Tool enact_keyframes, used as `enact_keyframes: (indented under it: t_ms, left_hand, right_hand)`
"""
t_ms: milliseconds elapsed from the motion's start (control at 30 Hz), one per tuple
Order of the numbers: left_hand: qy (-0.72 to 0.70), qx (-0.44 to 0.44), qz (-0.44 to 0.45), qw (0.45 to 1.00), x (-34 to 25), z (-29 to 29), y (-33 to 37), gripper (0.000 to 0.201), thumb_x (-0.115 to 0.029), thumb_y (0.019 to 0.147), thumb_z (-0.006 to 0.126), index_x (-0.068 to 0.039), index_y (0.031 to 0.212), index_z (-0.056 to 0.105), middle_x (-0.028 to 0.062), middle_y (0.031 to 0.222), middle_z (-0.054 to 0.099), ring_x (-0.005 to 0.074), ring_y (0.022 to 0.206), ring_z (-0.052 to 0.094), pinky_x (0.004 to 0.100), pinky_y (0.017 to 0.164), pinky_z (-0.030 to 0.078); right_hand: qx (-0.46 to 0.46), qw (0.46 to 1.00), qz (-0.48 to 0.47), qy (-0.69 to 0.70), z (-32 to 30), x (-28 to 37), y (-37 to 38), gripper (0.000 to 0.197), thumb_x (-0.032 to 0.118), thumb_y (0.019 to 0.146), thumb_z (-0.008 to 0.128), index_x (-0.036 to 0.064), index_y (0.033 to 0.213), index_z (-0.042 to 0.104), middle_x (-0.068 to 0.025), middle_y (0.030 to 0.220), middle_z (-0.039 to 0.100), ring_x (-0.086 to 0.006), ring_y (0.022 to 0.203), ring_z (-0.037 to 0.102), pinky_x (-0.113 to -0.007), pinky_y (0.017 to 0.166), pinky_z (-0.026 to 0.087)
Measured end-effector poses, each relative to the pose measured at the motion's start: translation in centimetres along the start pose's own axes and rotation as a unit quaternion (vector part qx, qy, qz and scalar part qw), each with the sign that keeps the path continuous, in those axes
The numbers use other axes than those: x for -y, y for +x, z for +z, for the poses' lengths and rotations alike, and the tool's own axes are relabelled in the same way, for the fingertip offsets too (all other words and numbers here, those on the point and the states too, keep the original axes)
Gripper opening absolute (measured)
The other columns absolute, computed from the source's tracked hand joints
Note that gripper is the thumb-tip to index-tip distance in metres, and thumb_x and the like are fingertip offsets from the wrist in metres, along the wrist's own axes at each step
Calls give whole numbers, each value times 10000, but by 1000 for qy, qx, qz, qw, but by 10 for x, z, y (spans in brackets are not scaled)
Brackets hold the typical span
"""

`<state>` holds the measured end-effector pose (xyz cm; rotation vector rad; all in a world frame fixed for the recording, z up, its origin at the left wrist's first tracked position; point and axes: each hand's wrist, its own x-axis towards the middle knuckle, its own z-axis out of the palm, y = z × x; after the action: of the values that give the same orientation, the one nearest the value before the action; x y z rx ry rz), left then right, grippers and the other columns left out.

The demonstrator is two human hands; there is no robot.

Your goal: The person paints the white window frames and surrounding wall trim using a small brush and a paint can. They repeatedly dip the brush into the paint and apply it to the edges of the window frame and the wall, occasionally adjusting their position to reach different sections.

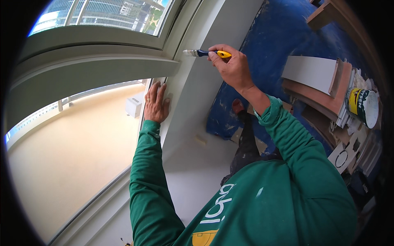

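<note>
A paintbrush (203, 53) with a dark blue and yellow handle is pinched in my right hand (233, 67). Its pale bristles point left and meet, or nearly meet, the light-coloured wall edge (189, 65) beside the window frame; I cannot tell if they touch. My left hand (156, 102) lies with fingers stretched out against the frame's upright, below the wide grey crossbar (94, 71). Nothing shows in that hand. Above the crossbar sits a framed glass pane (106, 18).
Blue sheeting (266, 37) with paint marks covers the floor to the right. Stacked boards (310, 76) and a paint bucket (363, 107) on its side stand at the far right. Through the opening at left show a tan balcony floor (82, 127) and a white box (134, 105).
</note>
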<state>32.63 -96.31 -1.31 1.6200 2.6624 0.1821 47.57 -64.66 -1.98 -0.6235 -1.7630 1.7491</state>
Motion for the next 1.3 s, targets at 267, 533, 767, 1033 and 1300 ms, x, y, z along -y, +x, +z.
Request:
enact_keyframes:
  t_ms: [267,533,767,1033,1300]
  left_hand:
    - [3,-1,11,1000,2,-1,0,618,-248,944,643,-107,1523,480,185,1571,424,397,1440,412,522,1154,345]
    - [15,12,5,1000,1,0,2,625,-258,941,645,-121,1529,480,178,1578,417,394,1446,404,520,1157,343]
    - [14,13,-1,1000,0,1,2,613,-265,943,643,-120,1519,492,173,1569,432,383,1450,407,516,1159,340]
    - [12,10,6,1000,-1,-2,5,595,-265,941,636,-107,1500,505,174,1558,448,382,1451,412,513,1163,337]
    - [13,22,-4,1000,0,-1,1,597,-272,945,636,-105,1503,504,174,1575,437,390,1458,406,516,1161,334]
  right_hand:
    - [-5,998,-30,-52,18,-15,17,195,213,975,703,28,995,761,-126,751,745,-233,659,744,-316,622,574]
    - [-58,942,-223,-243,-3,-9,57,162,168,945,721,52,1056,727,-114,847,752,-302,768,737,-388,657,595]
    - [90,957,-210,-177,40,6,-25,189,92,931,738,20,1105,726,-170,935,747,-336,784,726,-406,718,596]
    - [34,988,-70,-137,-3,-8,49,153,192,978,717,53,1038,741,-128,693,702,-257,617,715,-349,571,560]
    - [2,969,-178,-170,4,-10,37,124,156,963,730,61,1041,746,-140,766,727,-267,658,714,-354,607,558]
